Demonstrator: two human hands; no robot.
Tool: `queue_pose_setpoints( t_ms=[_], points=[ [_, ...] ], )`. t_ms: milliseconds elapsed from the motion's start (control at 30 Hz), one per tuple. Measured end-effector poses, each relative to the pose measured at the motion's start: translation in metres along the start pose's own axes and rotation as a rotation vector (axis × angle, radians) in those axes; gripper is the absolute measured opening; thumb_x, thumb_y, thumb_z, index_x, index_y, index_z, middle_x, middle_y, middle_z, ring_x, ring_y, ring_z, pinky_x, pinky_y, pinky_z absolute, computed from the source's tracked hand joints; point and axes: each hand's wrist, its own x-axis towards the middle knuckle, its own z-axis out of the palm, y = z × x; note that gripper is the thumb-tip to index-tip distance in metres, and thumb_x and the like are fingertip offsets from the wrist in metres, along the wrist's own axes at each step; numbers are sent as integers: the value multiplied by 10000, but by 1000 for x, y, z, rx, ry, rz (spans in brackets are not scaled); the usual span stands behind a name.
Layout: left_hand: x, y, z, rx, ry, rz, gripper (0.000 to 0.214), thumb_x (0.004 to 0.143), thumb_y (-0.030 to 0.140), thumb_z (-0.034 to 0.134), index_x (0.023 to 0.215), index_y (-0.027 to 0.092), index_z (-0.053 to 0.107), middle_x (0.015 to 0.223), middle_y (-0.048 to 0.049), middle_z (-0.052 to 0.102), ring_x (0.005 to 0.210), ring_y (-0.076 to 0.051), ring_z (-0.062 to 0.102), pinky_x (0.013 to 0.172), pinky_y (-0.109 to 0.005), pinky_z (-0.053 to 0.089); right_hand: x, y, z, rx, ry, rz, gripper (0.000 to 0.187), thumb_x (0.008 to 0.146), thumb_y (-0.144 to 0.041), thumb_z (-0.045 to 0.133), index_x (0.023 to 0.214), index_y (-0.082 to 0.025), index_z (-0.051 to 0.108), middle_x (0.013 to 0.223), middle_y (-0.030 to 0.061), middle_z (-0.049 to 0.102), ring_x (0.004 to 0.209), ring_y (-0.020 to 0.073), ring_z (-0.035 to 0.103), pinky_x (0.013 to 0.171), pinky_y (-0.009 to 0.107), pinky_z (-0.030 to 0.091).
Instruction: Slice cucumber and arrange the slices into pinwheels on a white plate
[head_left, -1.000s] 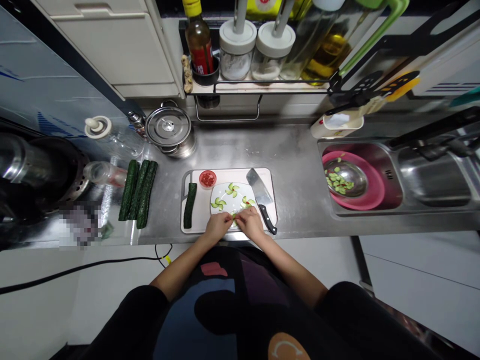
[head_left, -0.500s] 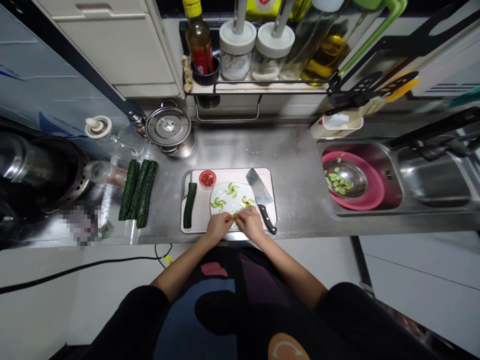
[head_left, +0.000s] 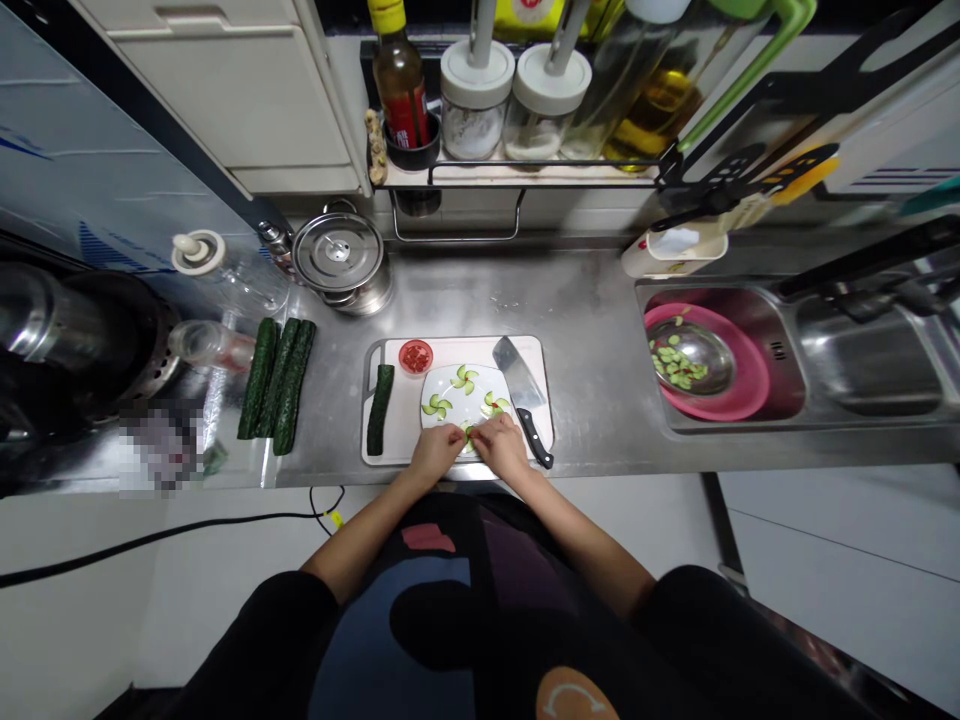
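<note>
The left hand (head_left: 436,452) and the right hand (head_left: 501,445) meet over the near edge of a white plate (head_left: 463,406), fingers bent and fingertips close to one another. Between those fingertips lie cucumber slices (head_left: 469,438) on the plate; whether either hand pinches a slice or only touches it, I cannot tell. Three pinwheels of green-edged cucumber slices sit on the same plate: one beyond the left hand (head_left: 436,406), one straight ahead of both hands (head_left: 464,379), and one just beyond the right hand's fingers (head_left: 495,403).

The plate rests on a pale cutting board (head_left: 405,430). To the right of the right hand, a cleaver (head_left: 519,374) lies with its black handle nearest. Left of the left hand is a dark green length of cucumber (head_left: 380,410); ahead and left stands a small red dish (head_left: 403,358) of chopped red pieces. Farther left, three whole cucumbers (head_left: 276,388) lie side by side on the steel countertop (head_left: 585,320). Well right of the right hand, a pink basin (head_left: 754,365) sits in the sink (head_left: 793,400), holding a bowl of slices.
</note>
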Motion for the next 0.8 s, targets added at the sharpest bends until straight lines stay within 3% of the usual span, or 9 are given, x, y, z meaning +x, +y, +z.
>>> queue_pose_setpoints(
  t_ms=[800],
  points=[
    [-2, -3, -5, -57, 50, -12, 119, 754, 158, 607, 829, 185, 695, 796, -11, 720, 736, -133, 645, 702, -227, 477, 0, 0, 5, 35, 53, 50, 172, 839, -247, 554, 860, -244, 725, 829, 40, 688, 896, 220, 473, 729, 301, 338]
  ],
)
